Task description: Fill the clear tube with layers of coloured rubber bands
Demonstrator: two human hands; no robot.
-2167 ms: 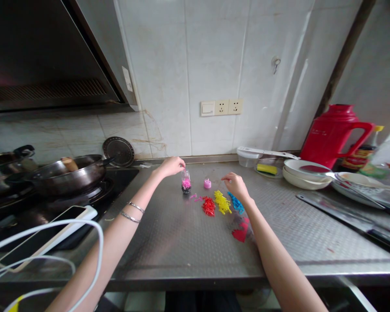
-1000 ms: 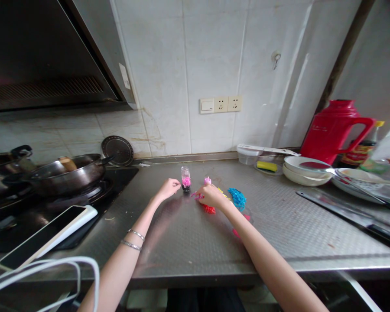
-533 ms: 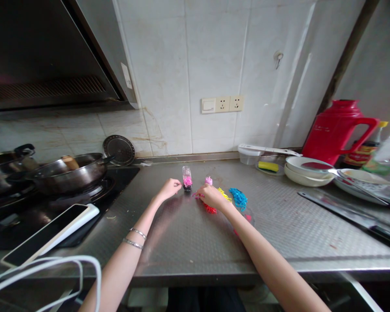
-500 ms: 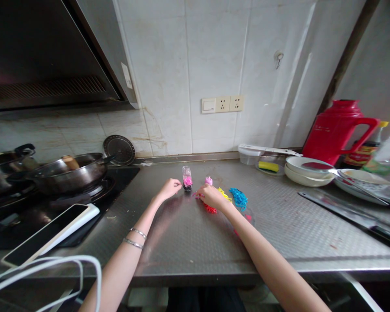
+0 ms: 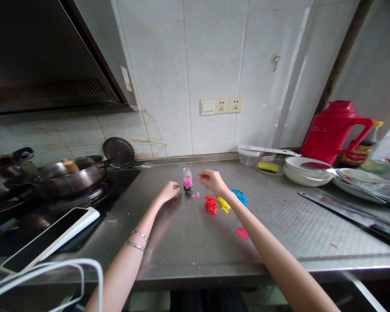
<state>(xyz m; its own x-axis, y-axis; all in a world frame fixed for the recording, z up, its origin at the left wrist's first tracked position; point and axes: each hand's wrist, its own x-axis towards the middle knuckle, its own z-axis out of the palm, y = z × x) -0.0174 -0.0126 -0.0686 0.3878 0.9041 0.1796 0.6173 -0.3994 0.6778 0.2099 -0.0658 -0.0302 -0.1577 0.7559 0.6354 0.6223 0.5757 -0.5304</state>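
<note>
A small clear bottle (image 5: pixel 187 179) with pink pieces over a dark bottom stands upright on the steel counter (image 5: pixel 195 242). My left hand (image 5: pixel 169 190) rests just left of it, fingers curled in a pinch; what they hold is too small to name. My right hand (image 5: pixel 212 181) is lifted beside the bottle's mouth, pinching a small pink piece (image 5: pixel 199 177). Below it lie a red pile (image 5: pixel 211 205), a yellow pile (image 5: pixel 224 203) and a blue pile (image 5: pixel 240 197) of tiny pieces, plus a few loose pink pieces (image 5: pixel 195 195).
A stove with a pan (image 5: pixel 66 175) and a phone (image 5: pixel 48 237) lies left, with a white cable (image 5: pixel 45 271) in front. At the right stand a red jug (image 5: pixel 333 130), bowls (image 5: pixel 303 171), a yellow sponge (image 5: pixel 267 167) and a knife (image 5: pixel 351 216). A pink spot (image 5: pixel 242 234) marks the counter.
My right hand has risen from the loose pink pieces on the counter toward the bottle's mouth with a pink piece. My left hand has stayed beside the bottle.
</note>
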